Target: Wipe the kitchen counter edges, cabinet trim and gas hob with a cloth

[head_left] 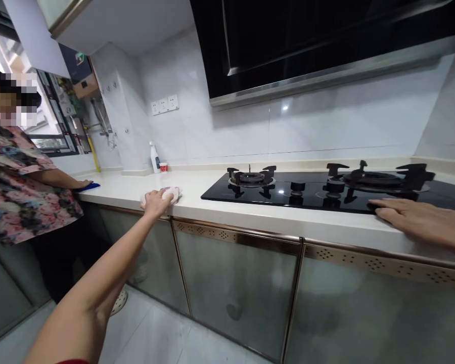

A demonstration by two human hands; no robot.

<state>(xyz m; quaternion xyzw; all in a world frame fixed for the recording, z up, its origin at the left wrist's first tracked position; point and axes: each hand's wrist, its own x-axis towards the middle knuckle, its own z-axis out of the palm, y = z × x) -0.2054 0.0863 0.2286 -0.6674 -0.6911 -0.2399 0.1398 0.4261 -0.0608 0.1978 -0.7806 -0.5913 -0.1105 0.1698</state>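
My left hand (157, 202) reaches out to the front part of the white countertop (191, 182), its fingers closed over a pale, pinkish cloth (174, 193) pressed on the surface. To the right, my right hand (413, 217) lies flat with its fingers stretched out, at the front edge of the black glass gas hob (307, 199). Nothing shows in that hand. The hob has a left burner (251, 178), a right burner (375, 179) and black knobs (298, 188) between them.
A white spray bottle (153, 157) and a small red-and-white cup (163, 167) stand by the back wall. At left, another person in a flowered shirt (26, 182) rests a hand on a blue cloth (89, 186). A black range hood (318, 50) hangs over the hob.
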